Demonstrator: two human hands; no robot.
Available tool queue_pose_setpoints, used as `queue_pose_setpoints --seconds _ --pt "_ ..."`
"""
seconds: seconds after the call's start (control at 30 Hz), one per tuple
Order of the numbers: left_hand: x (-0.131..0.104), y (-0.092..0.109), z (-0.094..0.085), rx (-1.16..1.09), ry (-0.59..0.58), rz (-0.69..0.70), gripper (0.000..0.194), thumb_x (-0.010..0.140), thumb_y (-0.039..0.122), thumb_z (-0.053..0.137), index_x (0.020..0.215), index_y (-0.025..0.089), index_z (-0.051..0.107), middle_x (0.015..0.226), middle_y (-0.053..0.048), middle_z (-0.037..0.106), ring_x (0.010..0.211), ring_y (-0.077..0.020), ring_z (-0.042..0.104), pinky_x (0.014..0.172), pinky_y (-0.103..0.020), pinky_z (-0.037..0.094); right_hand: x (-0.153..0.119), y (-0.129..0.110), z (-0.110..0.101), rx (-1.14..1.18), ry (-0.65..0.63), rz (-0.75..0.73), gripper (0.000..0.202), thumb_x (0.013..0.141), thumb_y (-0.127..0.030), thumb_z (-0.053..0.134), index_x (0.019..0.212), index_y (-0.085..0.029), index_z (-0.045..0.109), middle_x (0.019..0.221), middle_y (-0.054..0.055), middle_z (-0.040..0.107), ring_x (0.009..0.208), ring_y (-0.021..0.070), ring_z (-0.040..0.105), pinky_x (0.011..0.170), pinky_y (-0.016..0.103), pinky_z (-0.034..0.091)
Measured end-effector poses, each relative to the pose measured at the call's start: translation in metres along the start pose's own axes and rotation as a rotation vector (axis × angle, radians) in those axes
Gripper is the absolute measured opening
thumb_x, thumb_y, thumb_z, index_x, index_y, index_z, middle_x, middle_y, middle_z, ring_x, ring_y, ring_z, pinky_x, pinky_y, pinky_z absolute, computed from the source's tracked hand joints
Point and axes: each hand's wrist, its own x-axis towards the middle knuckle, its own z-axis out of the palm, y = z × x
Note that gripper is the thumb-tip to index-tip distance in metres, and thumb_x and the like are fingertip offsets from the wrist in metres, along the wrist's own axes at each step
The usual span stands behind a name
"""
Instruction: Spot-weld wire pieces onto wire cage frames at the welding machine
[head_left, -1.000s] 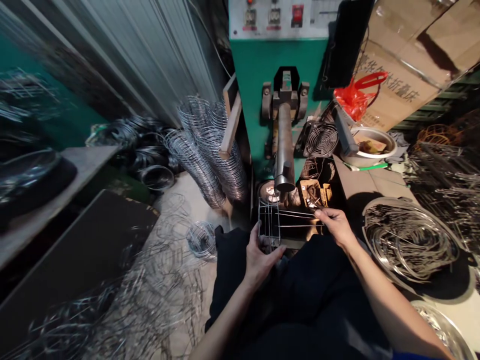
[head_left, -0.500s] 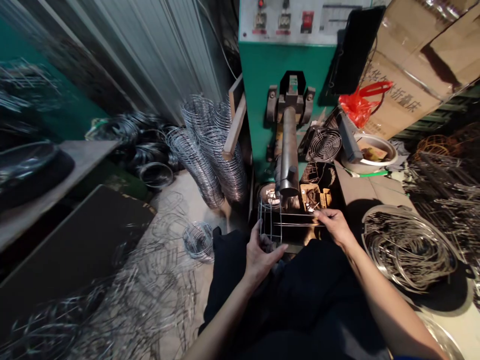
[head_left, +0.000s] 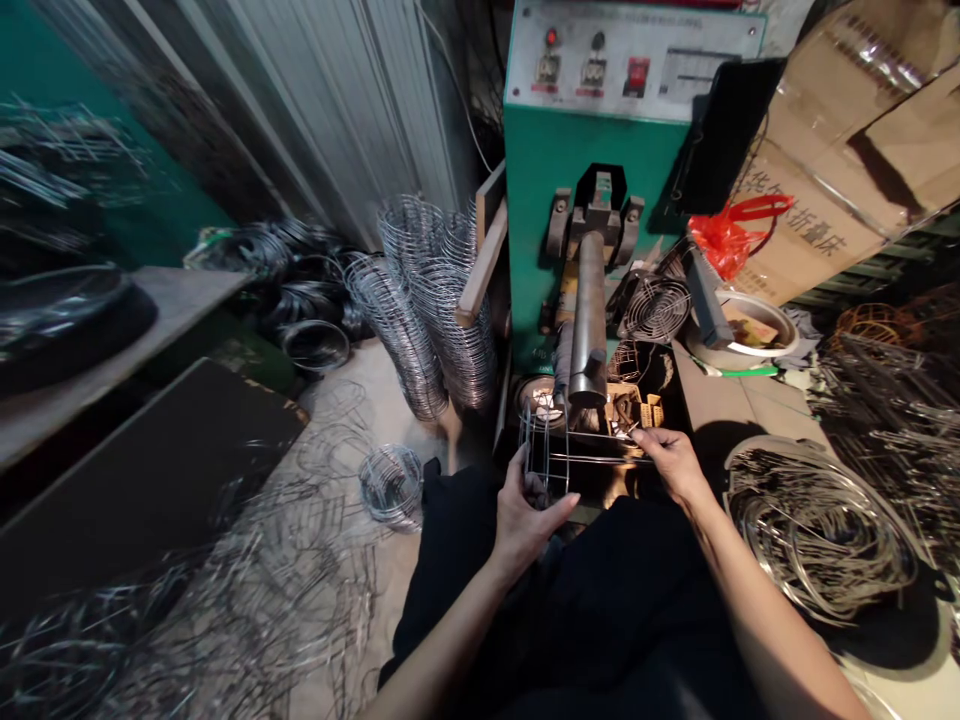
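Observation:
A small wire frame (head_left: 547,462) of thin bright metal is held in front of the machine's thick metal arm (head_left: 591,320). My left hand (head_left: 529,515) grips the frame's left side, fingers curled behind the wires and thumb stretched to the right. From there, thin straight wires run right toward my right hand (head_left: 675,465). Its thumb and forefinger are pinched at the right end of this wire piece. The frame is just below and in front of the arm's round end; whether they touch, I cannot tell.
The green machine (head_left: 536,160) stands ahead. Stacked wire rings (head_left: 457,330) rise on its left, and a single wire basket (head_left: 390,482) stands on the floor. Loose wires cover the floor at left. On the right lies a round pan (head_left: 787,450) of bent wires.
The whole view has shifted, so the machine appears slightly lower and farther right. Both hands keep their hold; the wire frame has turned slightly.

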Motion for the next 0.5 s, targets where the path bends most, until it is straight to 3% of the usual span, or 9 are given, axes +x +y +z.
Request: queue_pose_setpoints --seconds 0.5 --pt "0.011 0.005 0.003 0.033 0.012 0.020 0.095 0.065 0.039 0.085 0.145 0.016 0.041 0.058 0.011 0.043 0.051 -0.0077 0.040 0.051 -0.020 0.034 0.014 0.006 -0.006 -0.045 -0.012 -0.007 0.054 0.068 -0.066 0.074 0.051 -0.019 0.053 0.051 -0.003 0.044 0.053 0.0113 0.038 0.056 0.028 0.035"
